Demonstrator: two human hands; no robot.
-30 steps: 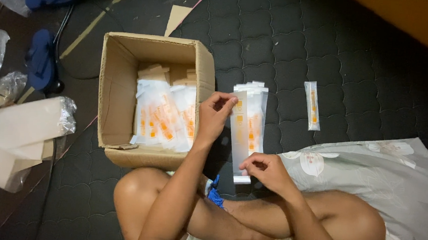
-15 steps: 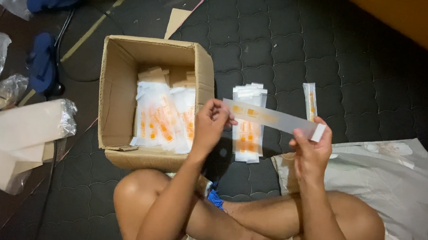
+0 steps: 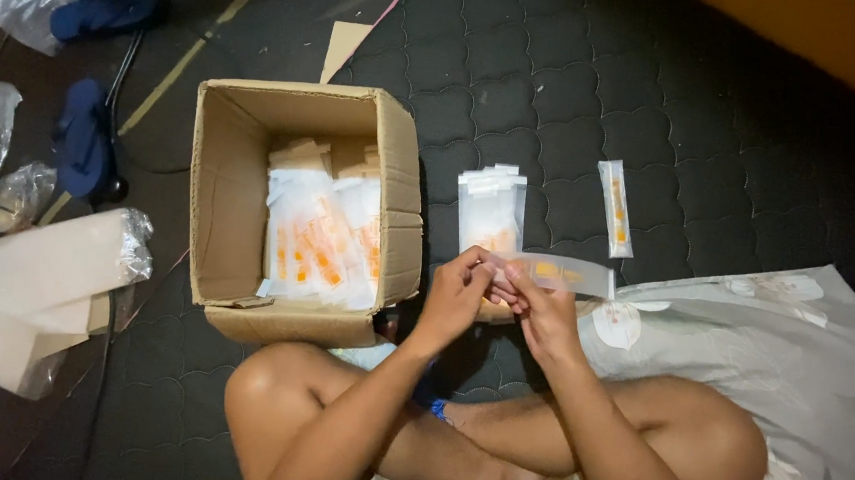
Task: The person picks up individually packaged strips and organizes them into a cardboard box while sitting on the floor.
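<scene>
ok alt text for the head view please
Both hands, left hand and right hand, pinch a long clear plastic packet with orange print above crossed legs. An open brown cardboard box of similar packets sits left, on a dark quilted mat.

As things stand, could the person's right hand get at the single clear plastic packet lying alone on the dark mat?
Probably yes: the single packet lies apart, uncovered, beyond the right hand, but that hand is pinching a clear strip.

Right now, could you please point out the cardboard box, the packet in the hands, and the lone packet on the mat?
cardboard box [image 3: 208, 195], head view, left wall.
held packet [image 3: 570, 275], head view, middle.
lone packet [image 3: 616, 208], head view, middle.
</scene>
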